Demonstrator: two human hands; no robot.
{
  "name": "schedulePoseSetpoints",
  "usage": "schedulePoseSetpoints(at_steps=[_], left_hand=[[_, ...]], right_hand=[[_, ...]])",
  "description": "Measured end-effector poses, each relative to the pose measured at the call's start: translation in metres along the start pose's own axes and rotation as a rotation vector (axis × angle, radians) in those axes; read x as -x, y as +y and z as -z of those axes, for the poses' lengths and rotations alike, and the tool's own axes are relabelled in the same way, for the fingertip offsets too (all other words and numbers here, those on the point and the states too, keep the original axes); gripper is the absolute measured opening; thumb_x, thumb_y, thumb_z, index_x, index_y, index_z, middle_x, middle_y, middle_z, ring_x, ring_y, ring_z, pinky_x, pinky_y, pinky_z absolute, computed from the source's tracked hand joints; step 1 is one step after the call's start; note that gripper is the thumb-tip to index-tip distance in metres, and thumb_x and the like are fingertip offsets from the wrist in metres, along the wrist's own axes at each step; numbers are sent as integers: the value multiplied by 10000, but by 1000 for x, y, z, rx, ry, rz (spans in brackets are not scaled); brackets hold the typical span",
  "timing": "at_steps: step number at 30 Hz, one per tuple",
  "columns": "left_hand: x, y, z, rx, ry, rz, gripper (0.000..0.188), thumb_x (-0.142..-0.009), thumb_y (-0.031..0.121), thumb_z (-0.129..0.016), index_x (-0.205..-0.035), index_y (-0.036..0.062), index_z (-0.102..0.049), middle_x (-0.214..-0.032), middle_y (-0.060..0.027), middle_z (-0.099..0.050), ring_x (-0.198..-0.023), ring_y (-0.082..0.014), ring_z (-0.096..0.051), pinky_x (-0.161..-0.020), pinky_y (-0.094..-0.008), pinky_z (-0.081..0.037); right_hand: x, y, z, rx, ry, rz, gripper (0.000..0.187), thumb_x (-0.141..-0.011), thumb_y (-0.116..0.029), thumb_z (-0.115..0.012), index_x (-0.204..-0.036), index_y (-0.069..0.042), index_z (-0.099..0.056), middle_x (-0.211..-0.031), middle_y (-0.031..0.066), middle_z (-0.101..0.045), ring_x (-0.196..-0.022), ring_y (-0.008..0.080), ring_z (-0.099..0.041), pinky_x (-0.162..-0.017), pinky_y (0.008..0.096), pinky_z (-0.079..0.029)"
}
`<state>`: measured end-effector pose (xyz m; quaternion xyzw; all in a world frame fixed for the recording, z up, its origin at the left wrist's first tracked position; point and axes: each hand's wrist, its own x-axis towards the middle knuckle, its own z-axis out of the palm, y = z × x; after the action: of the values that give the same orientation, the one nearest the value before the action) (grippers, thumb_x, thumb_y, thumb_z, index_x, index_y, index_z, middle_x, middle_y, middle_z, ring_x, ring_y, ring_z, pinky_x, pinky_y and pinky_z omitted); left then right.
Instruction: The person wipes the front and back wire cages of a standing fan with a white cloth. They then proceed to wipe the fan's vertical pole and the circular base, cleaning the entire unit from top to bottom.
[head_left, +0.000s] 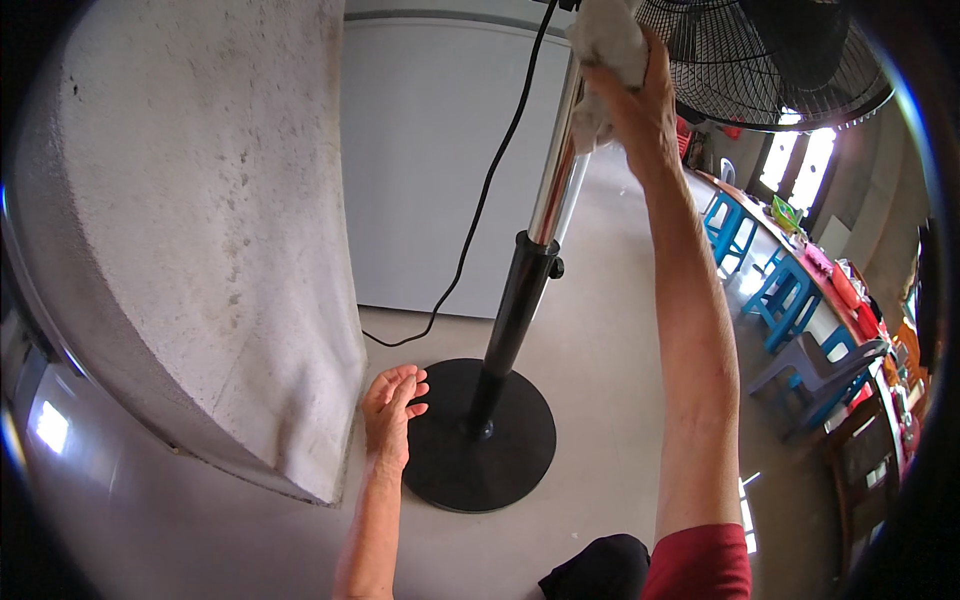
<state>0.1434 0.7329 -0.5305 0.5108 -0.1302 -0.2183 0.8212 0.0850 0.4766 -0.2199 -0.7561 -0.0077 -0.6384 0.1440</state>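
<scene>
A black pedestal fan stands in front of me, its wire cage (700, 60) at the upper right. My right hand (648, 115) is raised high and closed around a whitish cloth (608, 40), which lies against the upper part of the chrome pole (556, 175). Lower down, the pole enters a black tube (512, 310) with a side knob (557, 268). By the left edge of the round black base (490, 480), my left hand (388, 408) hovers with loosely bent fingers and nothing in it. The hidden side of the cloth cannot be seen.
A rough pale wall or pillar (200, 220) rises close on the left. Behind the fan is a light grey panel (440, 160), with a black cord (487, 185) hanging before it. Blue stools (785, 300), a grey chair (820, 365) and a cluttered long table line the right.
</scene>
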Motion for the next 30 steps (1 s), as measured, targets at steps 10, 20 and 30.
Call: schedulePoseSetpoints(at_steps=[10,20,30], left_hand=[[-3,-4,-4,-2,-7,2,187,-873,207,-623,-1013,86,-600,-969,-60,-653,-832,-137,-614,-664,-277,-476],[-3,-1,-2,-23,33,-16,184,-867,209,-627,-1002,85,-606,-957,-62,-653,-822,-143,-614,-666,-283,-474],[-2,2,-2,-19,10,1,183,-878,211,-608,-1014,89,-599,-980,-58,-644,-852,-141,-602,-690,-294,-467]], right_hand=[[165,17,-2,-655,-155,-668,686,-810,-256,-651,-1363,-67,-292,-1120,128,-536,-980,227,-570,-788,331,-513],[22,1,-17,-898,41,-396,712,-812,-273,-662,-1401,-142,-284,-1150,136,-521,-937,255,-590,-702,377,-555],[103,-20,-45,712,-119,679,500,-675,-27,-701,-1130,-143,-532,-1154,111,-568,-1109,265,-490,-975,411,-340]])
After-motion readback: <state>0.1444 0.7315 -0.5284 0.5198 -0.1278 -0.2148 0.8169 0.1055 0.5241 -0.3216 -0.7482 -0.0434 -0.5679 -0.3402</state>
